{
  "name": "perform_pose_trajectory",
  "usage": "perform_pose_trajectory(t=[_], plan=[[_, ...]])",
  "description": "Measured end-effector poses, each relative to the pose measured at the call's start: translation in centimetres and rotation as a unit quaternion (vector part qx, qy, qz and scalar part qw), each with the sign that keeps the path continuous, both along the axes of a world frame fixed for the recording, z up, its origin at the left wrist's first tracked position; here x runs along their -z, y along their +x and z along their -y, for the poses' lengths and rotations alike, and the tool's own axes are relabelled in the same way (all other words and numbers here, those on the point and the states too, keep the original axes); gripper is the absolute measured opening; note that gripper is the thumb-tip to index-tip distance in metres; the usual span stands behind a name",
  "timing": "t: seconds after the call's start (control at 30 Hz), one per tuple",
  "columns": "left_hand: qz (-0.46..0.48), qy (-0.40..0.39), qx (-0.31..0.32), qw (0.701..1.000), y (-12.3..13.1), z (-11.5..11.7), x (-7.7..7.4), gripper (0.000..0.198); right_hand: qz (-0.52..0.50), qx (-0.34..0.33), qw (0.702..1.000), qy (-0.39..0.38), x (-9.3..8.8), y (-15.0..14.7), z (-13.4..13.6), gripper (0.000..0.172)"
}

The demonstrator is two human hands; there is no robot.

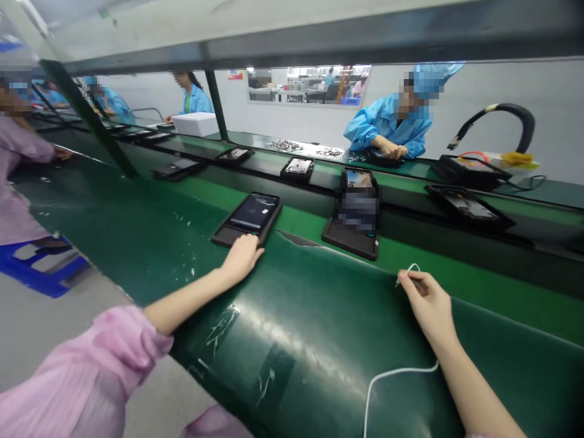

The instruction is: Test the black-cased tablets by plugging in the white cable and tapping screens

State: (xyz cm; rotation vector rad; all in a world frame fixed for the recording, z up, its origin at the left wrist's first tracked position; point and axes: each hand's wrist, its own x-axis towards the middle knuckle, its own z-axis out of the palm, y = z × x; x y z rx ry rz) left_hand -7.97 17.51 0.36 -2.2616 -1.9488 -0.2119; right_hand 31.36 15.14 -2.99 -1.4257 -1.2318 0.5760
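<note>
My left hand [241, 260] is at the near right corner of a black tray [224, 236], its fingers closed over the rim. In that tray lies a flat device with a dark screen [255, 210]. The tray rests tilted across the edge of the dark green mat and the green belt. In my right hand [429, 301], thumb and fingers pinch the end of a white cable [395, 370]. The cable loops above the fingertips, passes under the wrist and runs down the mat. Between my hands, further off, sits another black tray [350, 238] with a screened device.
Several more black trays, such as one with a pale device [297, 168], line the belt [479, 286]. Across it a co-worker in blue [387, 125] handles a dark object beside scattered small parts [286, 145]. A black flexible hose [524, 118] arches at right. A shelf [292, 45] hangs overhead.
</note>
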Motion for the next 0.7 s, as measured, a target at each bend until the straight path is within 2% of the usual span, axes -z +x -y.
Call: perform_pose_trajectory(t=[0.17, 0.3, 0.4, 0.47, 0.5, 0.57, 0.63, 0.7], plan=[[0.036, -0.016, 0.143, 0.989, 4.9, 12.4, 2.6, 0.015, -0.045, -0.069, 0.997, -0.013, -0.4, -3.5, 1.2, 0.054], [0.061, -0.034, 0.259, 0.963, 8.0, 21.4, 3.5, 0.025, -0.148, -0.110, 0.981, -0.055, -0.9, -7.7, 1.7, 0.053], [0.098, -0.048, 0.362, 0.926, 8.4, 25.5, 2.7, 0.028, -0.216, -0.127, 0.962, -0.108, -1.1, -10.5, 1.8, 0.055], [0.144, -0.077, 0.402, 0.901, 7.7, 26.3, 1.7, 0.029, -0.243, -0.131, 0.952, -0.133, -1.2, -12.0, 1.8, 0.054], [0.165, -0.083, 0.399, 0.898, 7.1, 26.2, 1.2, 0.030, -0.252, -0.133, 0.948, -0.141, -1.2, -12.7, 1.7, 0.053], [0.190, -0.066, 0.333, 0.921, 5.7, 25.6, 0.7, 0.042, -0.262, -0.142, 0.942, -0.152, -1.3, -13.9, 1.6, 0.048], [0.198, -0.035, 0.219, 0.955, 4.5, 24.8, 1.0, 0.072, -0.263, -0.152, 0.939, -0.160, -1.3, -14.9, 1.3, 0.043], [0.207, -0.032, 0.127, 0.969, 3.6, 24.3, 1.9, 0.101, -0.259, -0.160, 0.938, -0.164, -1.3, -15.5, 1.1, 0.040]])
